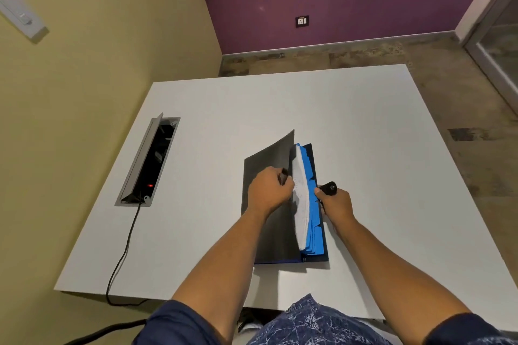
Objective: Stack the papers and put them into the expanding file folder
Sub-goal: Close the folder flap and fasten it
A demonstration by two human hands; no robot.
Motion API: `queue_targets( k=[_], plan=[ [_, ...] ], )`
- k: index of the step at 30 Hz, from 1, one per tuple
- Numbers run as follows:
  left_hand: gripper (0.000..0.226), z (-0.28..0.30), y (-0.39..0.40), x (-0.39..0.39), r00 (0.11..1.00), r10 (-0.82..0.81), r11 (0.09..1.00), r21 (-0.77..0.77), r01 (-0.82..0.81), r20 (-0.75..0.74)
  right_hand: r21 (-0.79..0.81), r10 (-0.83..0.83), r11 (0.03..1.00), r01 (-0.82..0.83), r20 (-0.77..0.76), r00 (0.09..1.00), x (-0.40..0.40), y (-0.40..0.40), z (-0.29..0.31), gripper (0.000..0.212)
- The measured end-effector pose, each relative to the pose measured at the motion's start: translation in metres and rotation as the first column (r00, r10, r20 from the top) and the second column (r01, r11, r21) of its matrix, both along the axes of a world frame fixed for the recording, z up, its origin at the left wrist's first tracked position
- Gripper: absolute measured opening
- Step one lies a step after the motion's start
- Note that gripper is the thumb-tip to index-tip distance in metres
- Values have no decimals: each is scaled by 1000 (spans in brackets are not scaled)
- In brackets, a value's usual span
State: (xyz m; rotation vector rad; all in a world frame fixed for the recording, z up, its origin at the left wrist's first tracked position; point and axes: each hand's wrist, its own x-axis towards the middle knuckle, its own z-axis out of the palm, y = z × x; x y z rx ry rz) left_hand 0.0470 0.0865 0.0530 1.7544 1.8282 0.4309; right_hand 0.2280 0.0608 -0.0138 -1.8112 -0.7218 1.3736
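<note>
**Folder held open near the worktop's front edge**

The expanding file folder (314,235) lies close to the white worktop's (280,109) near edge, with wide bare surface behind and to the right. The papers (301,204) stand between its blue dividers. The left hand (267,190) grips the raised black cover (266,157); the right hand (336,204) clasps the folder's right edge at the clasp.

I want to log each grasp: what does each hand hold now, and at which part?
Left hand grips the folder's dark front cover at its open edge. Right hand holds the black closure tab at the folder's right edge.
</note>
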Motion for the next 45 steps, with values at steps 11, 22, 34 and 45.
queue_targets(
  k=[11, 22, 34, 45],
  plan=[
    [78, -38, -33, -19, 904, -340, 929, -245, 279, -260, -64, 37, 998, -19, 288, 957, 21, -10, -21, 21],
    [97, -69, -55, -15, 847, -451, 799, -549, 244, -280, 41, 212, 950, -308, 640, 739, 31, -32, -31, 18],
    [96, -70, -54, -13, 802, -491, 792, -559, 247, -340, -236, 543, 724, -648, 774, 325, 15, -37, -43, 49],
    [97, -80, -57, -14, 769, -495, 819, -513, 259, -403, -143, 471, 759, -635, 794, 384, 4, -50, -46, 33]
  ],
)
